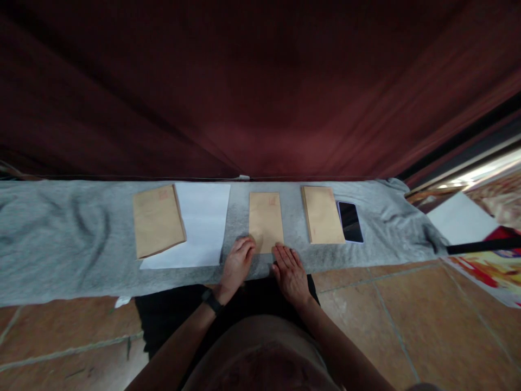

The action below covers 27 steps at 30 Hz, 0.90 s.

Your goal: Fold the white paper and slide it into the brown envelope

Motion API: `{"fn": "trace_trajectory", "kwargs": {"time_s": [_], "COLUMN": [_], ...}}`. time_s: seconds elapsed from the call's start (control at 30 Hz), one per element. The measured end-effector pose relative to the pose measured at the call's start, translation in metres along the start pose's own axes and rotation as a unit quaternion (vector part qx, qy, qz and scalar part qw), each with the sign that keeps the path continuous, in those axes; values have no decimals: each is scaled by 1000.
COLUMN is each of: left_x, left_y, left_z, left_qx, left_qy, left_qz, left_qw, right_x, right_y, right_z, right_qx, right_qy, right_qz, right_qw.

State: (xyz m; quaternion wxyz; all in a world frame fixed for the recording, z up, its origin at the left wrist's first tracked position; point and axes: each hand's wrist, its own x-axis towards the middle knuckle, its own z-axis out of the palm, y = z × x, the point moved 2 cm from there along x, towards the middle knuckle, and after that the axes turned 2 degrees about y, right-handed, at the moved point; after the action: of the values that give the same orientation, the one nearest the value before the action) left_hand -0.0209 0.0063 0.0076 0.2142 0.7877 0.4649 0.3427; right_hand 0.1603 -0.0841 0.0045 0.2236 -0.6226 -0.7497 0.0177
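A brown envelope lies on the grey cloth straight in front of me. My left hand rests at its near left corner, fingers loosely bent and touching the edge. At the near right corner lies my right hand, fingers stretched flat on the cloth. Neither hand holds anything. A black band sits on my left wrist.
A second brown envelope lies to the left, overlapping a white sheet. A stack of brown envelopes and a dark phone lie to the right. Dark red curtain hangs behind; tiled floor below; white paper at far right.
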Motion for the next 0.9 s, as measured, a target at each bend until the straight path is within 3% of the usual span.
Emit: {"fn": "trace_trajectory", "kwargs": {"time_s": [0.17, 0.3, 0.4, 0.7, 0.9], "left_x": [-8, -30, -41, -44, -51], "left_y": [14, 40, 50, 32, 26], "left_z": [1, 20, 29, 6, 5], "left_qx": [101, 161, 192, 222, 255], "left_qy": [-29, -108, -114, -94, -77], "left_qz": [27, 133, 133, 106, 108], "left_qw": [994, 972, 966, 965, 958], "right_x": [-3, -3, -3, -1, 6], "right_y": [7, 5, 3, 1, -27], "right_z": [-5, -4, -4, -6, -1], "right_qx": [-2, -8, -12, -13, 14], "right_qy": [2, 6, 5, 17, 19], "right_qz": [14, 18, 16, 22, 1], "right_qw": [1000, 1000, 1000, 1000, 1000]}}
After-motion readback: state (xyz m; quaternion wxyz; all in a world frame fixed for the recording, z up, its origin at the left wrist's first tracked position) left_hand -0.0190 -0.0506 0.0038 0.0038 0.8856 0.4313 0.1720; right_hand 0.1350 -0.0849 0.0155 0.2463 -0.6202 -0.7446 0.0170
